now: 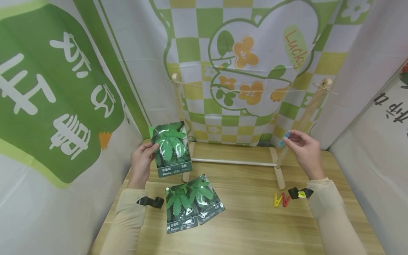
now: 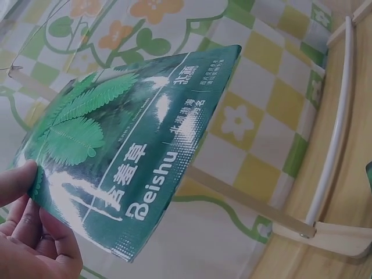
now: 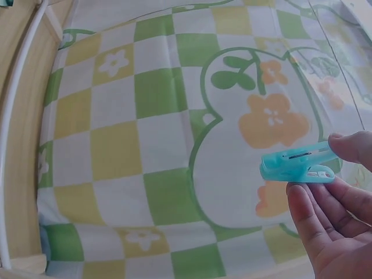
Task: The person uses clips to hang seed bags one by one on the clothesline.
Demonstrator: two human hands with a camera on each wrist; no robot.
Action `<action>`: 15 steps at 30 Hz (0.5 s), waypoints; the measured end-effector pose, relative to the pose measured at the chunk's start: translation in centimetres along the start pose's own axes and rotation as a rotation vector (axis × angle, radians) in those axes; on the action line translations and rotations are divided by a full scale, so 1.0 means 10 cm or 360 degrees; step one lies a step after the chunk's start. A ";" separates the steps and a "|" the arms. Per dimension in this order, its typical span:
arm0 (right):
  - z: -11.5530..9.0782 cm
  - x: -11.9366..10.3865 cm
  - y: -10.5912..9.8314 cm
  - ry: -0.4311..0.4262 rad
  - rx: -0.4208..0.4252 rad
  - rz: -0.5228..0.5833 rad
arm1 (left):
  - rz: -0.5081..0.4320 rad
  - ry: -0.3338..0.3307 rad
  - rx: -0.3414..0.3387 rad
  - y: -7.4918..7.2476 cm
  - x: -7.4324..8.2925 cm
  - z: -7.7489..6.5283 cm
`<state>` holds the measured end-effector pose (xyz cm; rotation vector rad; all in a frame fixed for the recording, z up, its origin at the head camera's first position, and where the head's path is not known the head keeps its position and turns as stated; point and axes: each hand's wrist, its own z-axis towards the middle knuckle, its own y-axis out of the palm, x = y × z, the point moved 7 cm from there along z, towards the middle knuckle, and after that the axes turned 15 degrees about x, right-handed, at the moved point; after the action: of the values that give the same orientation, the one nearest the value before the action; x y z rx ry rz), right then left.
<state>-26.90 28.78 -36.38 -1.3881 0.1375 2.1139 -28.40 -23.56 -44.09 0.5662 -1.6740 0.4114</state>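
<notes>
The left hand (image 1: 141,163) pinches a packet (image 1: 171,148) by its edge, thumb on the printed front, beside the rack's (image 1: 309,109) left post. "Beishu" reads along its bottom, with 含羞草 above it; the left wrist view makes both large and adds smaller lines, though glare and blur leave most of those uncertain.

The right hand (image 1: 306,150) grasps a blue clip (image 3: 285,165) between thumb and fingers near the right post. In the head view the clip is a small patch of blue; the right wrist view brings out its two legs and metal spring.

The head view alone shows the yellow clip (image 1: 277,200) and red clip (image 1: 285,200) side by side on the table (image 1: 242,226). Two more packets (image 1: 178,209) overlap there, "Beishu" on both. A string (image 1: 271,91) spans the posts; "Lucky" is lettered on the checked cloth (image 1: 187,49) behind.
</notes>
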 end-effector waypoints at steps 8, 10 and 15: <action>0.07 -0.18 0.07 -0.0099 0.0006 0.0007 | -0.0102 0.0058 0.0032 0.05 0.11 -0.03; 0.09 -0.23 0.09 -0.0121 0.0006 0.0018 | -0.0148 0.0067 0.0036 0.07 0.13 -0.04; 0.12 -0.34 0.14 -0.0162 -0.0007 0.0085 | -0.0189 0.0072 0.0042 0.11 0.17 -0.05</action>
<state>-27.64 26.66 -33.22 -1.2894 0.1308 2.2250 -28.81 -22.57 -42.24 0.6679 -1.5846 0.3580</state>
